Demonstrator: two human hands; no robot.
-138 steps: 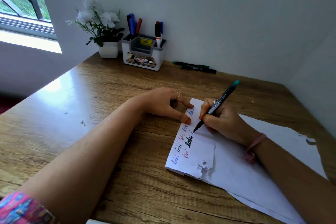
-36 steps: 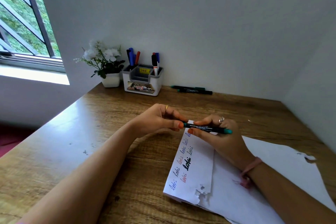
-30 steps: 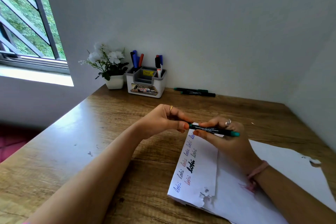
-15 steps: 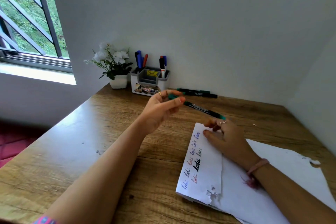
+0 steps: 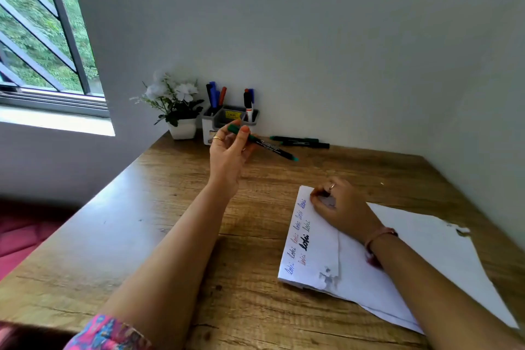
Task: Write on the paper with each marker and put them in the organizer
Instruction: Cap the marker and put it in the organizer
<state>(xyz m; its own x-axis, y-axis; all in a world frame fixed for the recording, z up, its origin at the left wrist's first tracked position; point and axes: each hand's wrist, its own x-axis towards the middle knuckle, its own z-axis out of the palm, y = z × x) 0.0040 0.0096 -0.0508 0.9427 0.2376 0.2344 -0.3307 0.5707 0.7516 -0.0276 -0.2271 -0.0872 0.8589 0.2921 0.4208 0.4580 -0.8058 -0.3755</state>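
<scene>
Markers counted: one green-capped marker (image 5: pixel 262 144) in hand, two more (image 5: pixel 299 142) lying side by side on the wooden table (image 5: pixel 142 221) against the wall, right of the organizer, and several standing in the organizer. Of those standing, about three show in the left compartment (image 5: pixel 214 95) (dark, blue, red) and about two in the right compartment (image 5: pixel 248 102); the exact number behind them cannot be told.

Organizer (image 5: pixel 208 126): one, white with grey inner dividers, at the back of the table beside a single white pot of white flowers (image 5: pixel 177 106). Its centre compartment bears a yellow label; its contents cannot be seen.

Left hand (image 5: pixel 228 152): raised above the table just in front of the organizer, thumb and fingers pinched on the marker near its green cap, barrel slanting down to the right, free end clear of the table.

Right hand (image 5: pixel 339 206): resting on the top corner of the paper (image 5: pixel 318 250), fingers curled loosely, holding nothing.

Paper: one folded white sheet, torn at the edges, lying on the table at right. Small handwritten words in blue, red, green and one bold black run along its left margin.
</scene>
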